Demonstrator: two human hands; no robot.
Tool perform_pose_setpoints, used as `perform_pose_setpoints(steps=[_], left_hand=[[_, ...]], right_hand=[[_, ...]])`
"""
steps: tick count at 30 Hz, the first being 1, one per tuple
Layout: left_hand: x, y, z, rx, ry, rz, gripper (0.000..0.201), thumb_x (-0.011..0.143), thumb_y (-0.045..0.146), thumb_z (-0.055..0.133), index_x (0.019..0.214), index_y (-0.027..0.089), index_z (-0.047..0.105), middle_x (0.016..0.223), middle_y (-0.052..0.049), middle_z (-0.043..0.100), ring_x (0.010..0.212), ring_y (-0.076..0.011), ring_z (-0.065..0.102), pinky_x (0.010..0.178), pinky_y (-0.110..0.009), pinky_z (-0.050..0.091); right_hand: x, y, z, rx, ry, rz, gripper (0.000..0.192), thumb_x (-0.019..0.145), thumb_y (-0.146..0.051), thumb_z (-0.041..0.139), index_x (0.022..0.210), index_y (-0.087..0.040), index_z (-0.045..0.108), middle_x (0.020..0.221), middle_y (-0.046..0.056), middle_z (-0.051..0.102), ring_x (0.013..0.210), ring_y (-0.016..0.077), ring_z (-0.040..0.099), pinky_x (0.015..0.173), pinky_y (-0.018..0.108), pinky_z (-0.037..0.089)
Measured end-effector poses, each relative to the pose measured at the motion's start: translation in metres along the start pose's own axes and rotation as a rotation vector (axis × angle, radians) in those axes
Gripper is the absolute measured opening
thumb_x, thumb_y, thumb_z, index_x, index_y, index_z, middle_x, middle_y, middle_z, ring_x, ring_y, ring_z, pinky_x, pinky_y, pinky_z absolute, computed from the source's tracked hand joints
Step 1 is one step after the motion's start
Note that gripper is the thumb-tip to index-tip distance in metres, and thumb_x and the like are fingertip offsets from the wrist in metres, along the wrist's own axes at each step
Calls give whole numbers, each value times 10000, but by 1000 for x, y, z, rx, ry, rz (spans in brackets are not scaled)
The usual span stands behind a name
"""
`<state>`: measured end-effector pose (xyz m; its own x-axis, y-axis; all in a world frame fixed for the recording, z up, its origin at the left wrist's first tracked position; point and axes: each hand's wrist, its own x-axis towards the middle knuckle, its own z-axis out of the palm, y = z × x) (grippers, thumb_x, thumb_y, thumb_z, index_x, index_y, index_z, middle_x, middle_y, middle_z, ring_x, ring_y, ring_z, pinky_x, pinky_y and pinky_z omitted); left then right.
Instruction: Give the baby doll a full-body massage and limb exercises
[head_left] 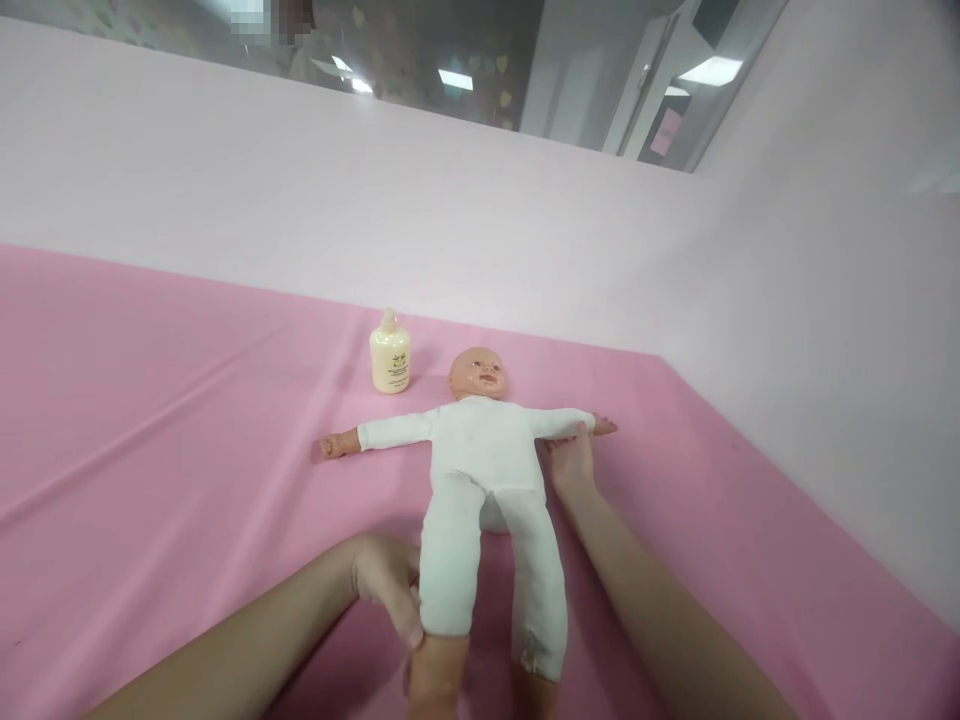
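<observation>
Cloth-bodied doll [486,445], glossy round head [472,374]

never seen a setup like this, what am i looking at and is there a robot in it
No robot shows here, just a person's two bare hands. The one picture comes from a camera on their head, looking forward and down. On the pink surface a bald doll in white clothes lies face up, arms spread. The left hand holds its lower leg, fingers partly hidden. The right hand touches the sleeve by the doll's wrist; its grip is unclear. A pale yellow pump bottle stands near the doll's head. Behind is a white wall.
</observation>
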<state>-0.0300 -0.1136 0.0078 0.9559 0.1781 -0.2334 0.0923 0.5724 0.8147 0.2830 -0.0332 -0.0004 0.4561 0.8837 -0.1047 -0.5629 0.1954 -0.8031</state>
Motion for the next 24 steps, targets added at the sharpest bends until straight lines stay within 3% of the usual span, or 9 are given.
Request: perform_pose_setpoints(steps=[3,7,10,12,16,19,24], left_hand=[[-3,-3,3,-21,-26,-2,521,546,432,811,934,110,679,788,-20,647,752,-207,615,736,-353,478],[0,1,7,-177,124,83,439,673,470,683,921,109,650,809,-36,651,740,-155,577,707,-285,443],[5,8,15,-217,276,97,407,673,452,689,899,117,637,823,-45,657,762,-160,576,711,-272,439],[7,12,19,-253,314,100,456,657,532,677,848,121,625,748,-40,631,695,-159,553,665,-281,447],[12,18,19,-290,239,186,515,684,651,567,756,141,568,592,4,502,544,-134,449,576,-329,480],[14,19,16,-287,189,232,520,687,667,545,735,149,544,572,17,461,521,-123,414,558,-361,503],[12,14,10,-279,169,186,531,691,668,560,782,145,575,607,3,502,573,-147,468,624,-378,513]], right_hand=[[-10,-5,10,-27,-30,-76,509,900,-604,431,1299,-296,505,1297,55,618,1146,233,638,1008,459,519],[-32,-9,21,-169,-158,-227,565,896,-516,531,1420,-383,368,1401,22,536,1195,209,601,1009,436,505],[-50,-11,26,-392,-294,-341,526,883,-447,596,1381,-354,454,1360,23,573,1236,202,557,1086,413,428],[-57,-13,27,-541,-432,-391,497,880,-410,614,1355,-314,502,1351,35,579,1282,215,511,1128,428,371],[-58,-18,26,-790,-652,-570,412,845,-331,671,1251,-289,615,1369,47,546,1346,246,423,1176,465,278],[-54,-20,26,-850,-672,-644,389,840,-306,677,1227,-315,640,1356,44,549,1341,252,422,1180,482,265],[-54,-19,27,-892,-689,-698,416,832,-294,687,1243,-318,629,1356,56,546,1347,256,416,1176,500,270]])
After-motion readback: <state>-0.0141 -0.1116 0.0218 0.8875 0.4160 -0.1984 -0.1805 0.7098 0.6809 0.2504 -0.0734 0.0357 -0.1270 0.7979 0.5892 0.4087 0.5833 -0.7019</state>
